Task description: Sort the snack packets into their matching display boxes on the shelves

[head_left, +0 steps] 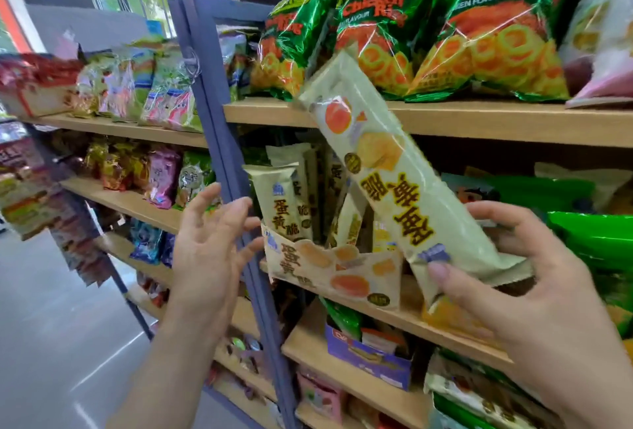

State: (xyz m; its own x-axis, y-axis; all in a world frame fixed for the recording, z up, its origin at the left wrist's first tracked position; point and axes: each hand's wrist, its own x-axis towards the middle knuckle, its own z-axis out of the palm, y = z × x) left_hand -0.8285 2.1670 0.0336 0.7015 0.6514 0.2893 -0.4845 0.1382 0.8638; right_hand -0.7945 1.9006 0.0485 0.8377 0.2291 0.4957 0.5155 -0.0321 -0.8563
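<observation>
A person's right hand (534,278) grips the lower end of a long cream snack packet (387,172), thumb across its front and fingers curled behind. The packet is tilted, its printing upside down and its far end leaning up-left across the front edge of the upper shelf (479,120). The hold looks meant to bring the packet over its matching display box (329,271), which stands at the front edge of the middle shelf (428,322) near its left end and bears the same cream colour and egg-yolk pictures. The left hand (209,243) hovers just left of the box, fingers spread wide and holding nothing, seemingly ready to steady the box or part its contents. Several like packets (281,202) stand upright in the box, mostly at its left and back, so the held packet would probably need turning upright and lowering in towards the right side. A blue upright post (219,127) runs close beside the left hand, green chicken-flavour bags (445,35) crowd the upper shelf, and bright green bags (599,240) lie just right of the right hand, leaving a tight approach. A purple box (366,356) sits on the shelf below.
</observation>
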